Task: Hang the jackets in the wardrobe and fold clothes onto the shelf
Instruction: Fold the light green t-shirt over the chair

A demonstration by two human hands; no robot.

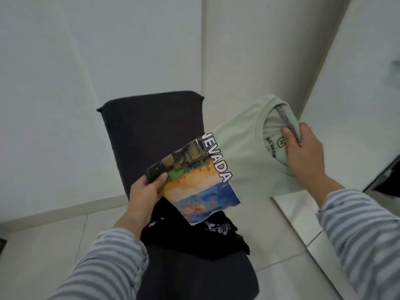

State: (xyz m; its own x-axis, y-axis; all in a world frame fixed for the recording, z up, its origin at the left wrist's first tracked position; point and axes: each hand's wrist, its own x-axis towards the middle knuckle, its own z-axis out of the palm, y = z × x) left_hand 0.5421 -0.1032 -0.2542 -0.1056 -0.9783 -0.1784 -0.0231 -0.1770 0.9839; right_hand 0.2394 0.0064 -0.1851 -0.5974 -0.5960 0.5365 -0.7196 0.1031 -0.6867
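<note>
One pale green T-shirt (242, 161), folded to a narrow band, is held in mid-air between two hands above a dark chair (151, 131). The left hand (145, 193) pinches the lower end of the shirt, thumb on top of the printed panel, fingers curled underneath. The right hand (303, 150) grips the collar end, thumb pressed inside the neck opening beside the label, fingers wrapped round the back of the fabric. Both grips narrow, closed on cloth.

The shirt carries one colour print w/ the word NEVADA along its edge: buildings at top, an orange band in the middle, blue at the bottom. Same word printed once more inside the neck, next to a round N logo.

One black garment (194, 239) w/ white markings lies crumpled on the chair seat, directly below the shirt's printed end, not touching it as far as can be told. One chair only, its backrest upright against a white wall (86, 61).

Two sleeves in grey-and-white stripes cover the forearms, left sleeve (104, 263) at bottom left, right sleeve (363, 230) at bottom right. Floor is light tile (281, 273). A white panel (357, 61) stands at right; a dark, blurred item at far right edge can't be identified.
</note>
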